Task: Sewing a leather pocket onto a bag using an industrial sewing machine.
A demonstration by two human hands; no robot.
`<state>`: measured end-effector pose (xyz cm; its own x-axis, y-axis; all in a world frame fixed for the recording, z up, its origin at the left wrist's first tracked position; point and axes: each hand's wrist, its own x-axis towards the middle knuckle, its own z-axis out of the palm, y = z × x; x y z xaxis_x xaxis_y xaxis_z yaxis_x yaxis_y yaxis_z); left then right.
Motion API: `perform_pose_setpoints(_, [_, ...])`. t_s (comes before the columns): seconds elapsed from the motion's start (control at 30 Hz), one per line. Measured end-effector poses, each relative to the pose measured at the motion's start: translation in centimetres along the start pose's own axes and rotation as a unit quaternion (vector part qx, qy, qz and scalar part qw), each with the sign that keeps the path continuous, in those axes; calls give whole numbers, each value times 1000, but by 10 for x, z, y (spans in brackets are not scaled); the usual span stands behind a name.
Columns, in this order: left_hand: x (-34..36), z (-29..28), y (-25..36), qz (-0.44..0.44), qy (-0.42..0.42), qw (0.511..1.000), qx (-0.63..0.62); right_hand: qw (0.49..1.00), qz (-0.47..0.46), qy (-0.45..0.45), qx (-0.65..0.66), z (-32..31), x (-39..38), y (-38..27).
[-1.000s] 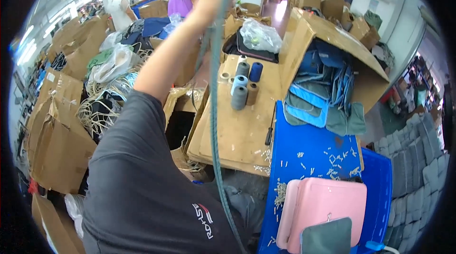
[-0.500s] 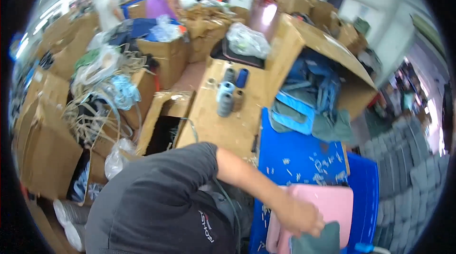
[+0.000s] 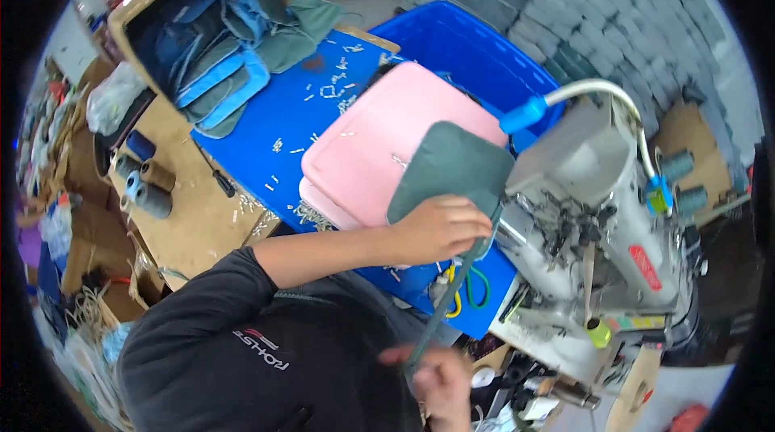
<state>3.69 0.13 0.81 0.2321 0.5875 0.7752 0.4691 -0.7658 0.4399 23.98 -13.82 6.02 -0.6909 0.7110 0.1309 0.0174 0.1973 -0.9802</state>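
My left hand is closed on the lower edge of a grey-green fabric piece with rounded corners. The piece lies partly over a pink padded panel on the blue table. A narrow grey-green strip runs from the fabric's right edge down to my right hand. That hand is slightly blurred, its fingers closed around the strip near my body. To the right of the fabric stands a grey industrial sewing machine.
Scissors with a green handle lie by the table's front edge. A blue bin stands behind the panel. A carton of blue and grey-green pieces and thread cones are at left. A white hose arches over the machine.
My view has swung right, bringing the sewing machine and my right hand with the strip into sight. The left hand still grips the fabric piece, which now lies more fully in view.
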Motion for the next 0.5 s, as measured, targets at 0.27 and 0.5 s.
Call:
perform_pose_setpoints(0.27, [-4, 5, 6, -34, -13, 999, 30, 940, 110, 311, 91, -48, 95, 71])
perform_pose_setpoints(0.5, [-8, -4, 14, 67, -70, 989, 115, 933, 38, 344, 100, -29, 96, 86])
